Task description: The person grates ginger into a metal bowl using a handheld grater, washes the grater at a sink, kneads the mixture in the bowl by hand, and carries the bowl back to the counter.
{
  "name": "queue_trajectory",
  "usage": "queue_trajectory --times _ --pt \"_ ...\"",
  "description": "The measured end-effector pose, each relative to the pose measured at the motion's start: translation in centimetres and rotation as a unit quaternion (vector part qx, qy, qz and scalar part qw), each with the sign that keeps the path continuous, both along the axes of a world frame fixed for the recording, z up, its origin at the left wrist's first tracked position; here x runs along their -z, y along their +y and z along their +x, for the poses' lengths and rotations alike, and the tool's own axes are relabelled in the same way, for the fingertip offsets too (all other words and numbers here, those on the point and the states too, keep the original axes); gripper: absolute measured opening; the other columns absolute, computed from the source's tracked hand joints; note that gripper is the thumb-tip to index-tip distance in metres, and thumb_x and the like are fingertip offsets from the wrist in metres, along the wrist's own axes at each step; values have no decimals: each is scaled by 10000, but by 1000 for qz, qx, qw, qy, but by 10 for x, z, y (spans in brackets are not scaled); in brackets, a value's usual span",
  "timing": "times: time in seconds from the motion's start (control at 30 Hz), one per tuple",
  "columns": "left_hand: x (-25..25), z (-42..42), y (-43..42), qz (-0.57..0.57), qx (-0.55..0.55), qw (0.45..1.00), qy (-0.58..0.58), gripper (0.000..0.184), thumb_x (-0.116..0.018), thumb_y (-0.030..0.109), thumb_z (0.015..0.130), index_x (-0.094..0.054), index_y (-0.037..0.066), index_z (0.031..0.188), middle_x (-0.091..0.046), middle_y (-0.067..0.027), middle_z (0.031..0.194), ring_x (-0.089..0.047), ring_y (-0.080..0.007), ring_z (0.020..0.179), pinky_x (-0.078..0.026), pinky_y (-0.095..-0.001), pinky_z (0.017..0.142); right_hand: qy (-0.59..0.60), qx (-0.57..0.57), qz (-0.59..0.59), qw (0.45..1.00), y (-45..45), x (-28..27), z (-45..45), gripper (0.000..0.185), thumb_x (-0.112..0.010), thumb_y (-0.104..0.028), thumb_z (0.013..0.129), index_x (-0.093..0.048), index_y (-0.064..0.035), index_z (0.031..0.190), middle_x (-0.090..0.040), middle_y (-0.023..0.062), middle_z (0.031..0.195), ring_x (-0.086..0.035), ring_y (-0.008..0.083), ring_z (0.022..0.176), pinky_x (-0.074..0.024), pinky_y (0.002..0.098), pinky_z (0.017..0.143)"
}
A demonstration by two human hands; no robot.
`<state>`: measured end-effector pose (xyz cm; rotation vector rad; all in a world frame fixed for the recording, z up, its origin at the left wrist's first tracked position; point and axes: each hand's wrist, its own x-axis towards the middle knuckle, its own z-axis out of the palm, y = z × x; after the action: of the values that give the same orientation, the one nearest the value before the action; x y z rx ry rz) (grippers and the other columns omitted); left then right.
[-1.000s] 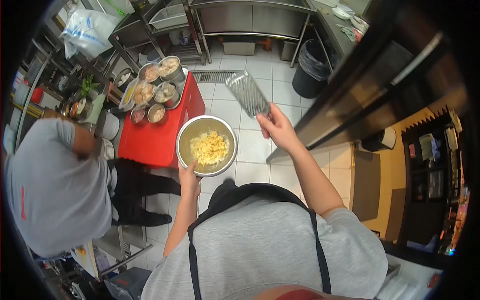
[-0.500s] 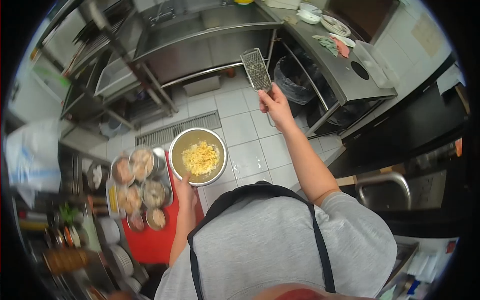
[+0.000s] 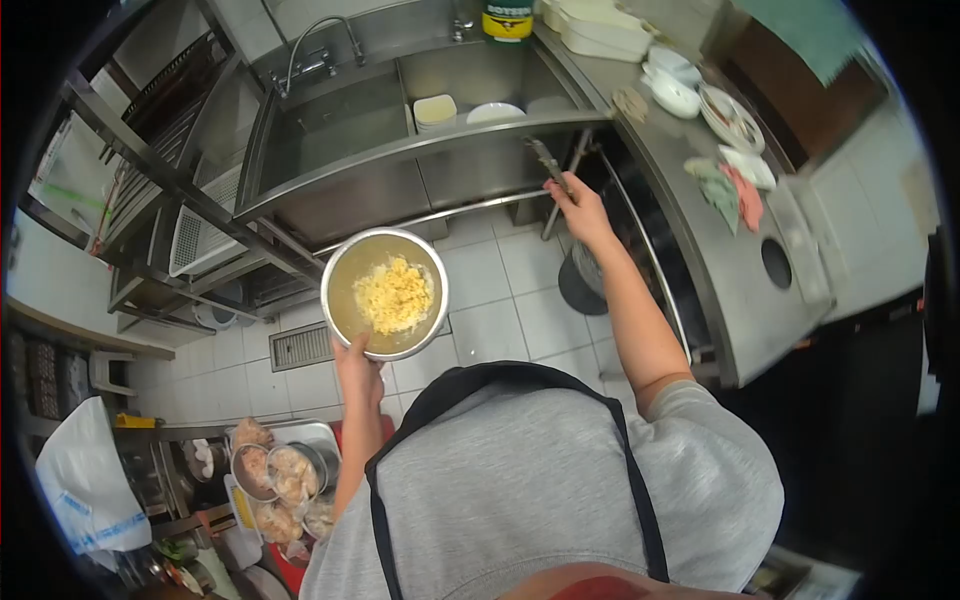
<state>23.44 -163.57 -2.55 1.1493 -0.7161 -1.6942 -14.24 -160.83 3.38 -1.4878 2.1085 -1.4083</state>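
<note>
Yellow shredded food (image 3: 395,295) is gathered in the metal bowl (image 3: 346,278), which is gripped at its near rim by the left hand (image 3: 358,372). The grater (image 3: 549,163), seen nearly edge-on, is clasped in the right hand (image 3: 583,212), well apart from the bowl, towards the far sink (image 3: 365,190). The shredding appears largely done; whether anything is left ungrated cannot be told.

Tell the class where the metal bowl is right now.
In the head view, the metal bowl is left of centre, held at its near rim by the left hand, above the tiled floor and on the near side of the steel sink.
</note>
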Motion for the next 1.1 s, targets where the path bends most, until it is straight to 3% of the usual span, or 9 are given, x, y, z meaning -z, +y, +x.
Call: queue_trajectory --times 0.17,0.37,0.47,0.63,0.7,0.73,0.83,0.93,1.1 --pt "-14 -44 -103 -9 -42 997 69 449 -470 39 795 -357 94 1226 -493 -108 1132 -548 -219 951 -480 -328 670 210 -64 5 975 -140 -19 -50 240 -503 3 737 -512 -49 972 -517 140 945 -502 352 895 -413 386 759" --pt "-13 -114 -237 -27 -21 995 92 458 -469 52 793 -358 93 1235 -461 -101 1176 -493 -223 1047 -468 -348 762 281 -56 81 955 -256 -15 -116 320 -459 41 746 -515 -54 1046 -493 136 1103 -468 321 1052 -407 379 850" --pt "-30 -160 -286 -22 3 997 68 458 -498 60 777 -373 93 1217 -511 -72 1089 -552 -156 882 -469 -267 591 336 -46 119 933 -317 -9 -164 332 -444 -3 781 -499 -45 1106 -458 126 1197 -424 298 1136 -385 373 916" --pt "-26 -220 -343 -1 -1 998 64 455 -498 54 778 -372 93 1214 -529 -67 1039 -564 -129 756 -431 -205 497 458 -12 140 878 -436 2 -259 322 -390 -81 833 -482 -20 1135 -345 153 1332 -359 297 1214 -357 380 963" --pt "-26 -231 -351 -2 7 1000 21 474 -496 51 782 -356 85 1234 -518 -84 1071 -564 -154 834 -468 -250 577 473 -37 131 871 -492 5 -294 372 -407 -59 820 -434 -12 1188 -353 192 1309 -344 318 1219 -337 371 983" --pt "-32 -242 -351 -5 -38 998 59 501 -476 36 789 -329 78 1266 -484 -112 1142 -534 -204 968 -478 -318 721 475 -37 143 867 -512 9 -302 368 -397 -58 821 -436 -7 1184 -343 202 1310 -340 322 1221 -338 373 981" --pt "-27 -260 -356 22 -131 990 53 530 -455 18 791 -301 80 1295 -436 -133 1211 -475 -249 1081 -440 -372 839 498 -49 154 852 -595 17 -335 375 -366 -55 829 -414 15 1194 -307 216 1329 -312 329 1239 -342 376 979" --pt "-29 -281 -355 54 -177 982 32 561 -443 1 787 -276 86 1316 -419 -133 1231 -466 -255 1094 -437 -367 855 535 14 267 801 -660 30 -359 436 -347 -139 855 -360 1 1268 -220 188 1395 -226 305 1295 -301 379 1015" --pt "-25 -303 -361 85 -200 976 18 571 -440 -2 785 -267 85 1322 -407 -130 1248 -456 -244 1108 -428 -365 868 520 3 247 818 -737 50 -385 456 -346 -163 860 -346 33 1271 -231 203 1386 -229 310 1293 -289 394 1015"
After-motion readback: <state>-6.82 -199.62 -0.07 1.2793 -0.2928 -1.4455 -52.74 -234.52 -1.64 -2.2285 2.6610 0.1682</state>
